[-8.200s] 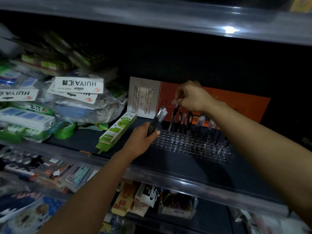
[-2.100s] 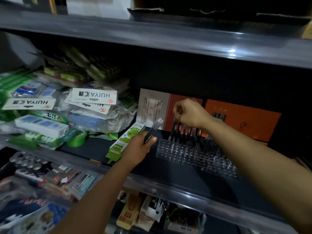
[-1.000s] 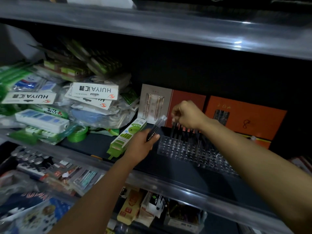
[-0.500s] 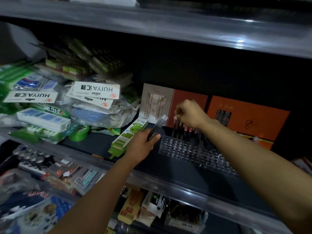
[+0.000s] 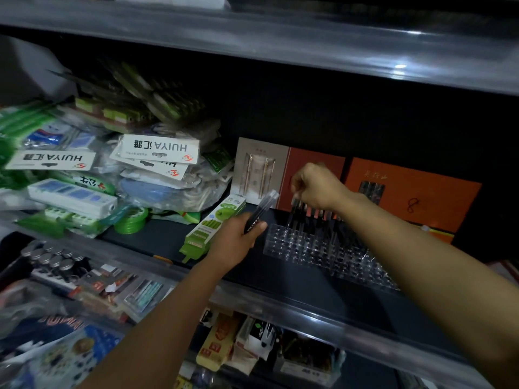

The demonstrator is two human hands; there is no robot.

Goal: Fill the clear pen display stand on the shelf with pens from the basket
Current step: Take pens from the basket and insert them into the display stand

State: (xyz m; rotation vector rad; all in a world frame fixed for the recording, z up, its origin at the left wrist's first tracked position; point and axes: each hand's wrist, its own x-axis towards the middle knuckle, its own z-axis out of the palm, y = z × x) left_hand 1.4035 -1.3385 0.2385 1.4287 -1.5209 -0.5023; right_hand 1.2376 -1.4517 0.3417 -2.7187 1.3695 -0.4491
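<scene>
While the clear pen display stand (image 5: pixel 323 248) sits on the shelf (image 5: pixel 280 301) under my right hand (image 5: pixel 316 186), whose fingers pinch an upright pen over the back row, my left hand (image 5: pixel 236 242) grips spare pens (image 5: pixel 259 211) beside it.

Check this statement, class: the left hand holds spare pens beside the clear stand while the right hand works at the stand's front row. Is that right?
Not quite. In the head view the right hand works at the back row of the clear stand, nearest the orange boxes; the front rows are empty. The left hand does hold spare pens beside it.
</scene>
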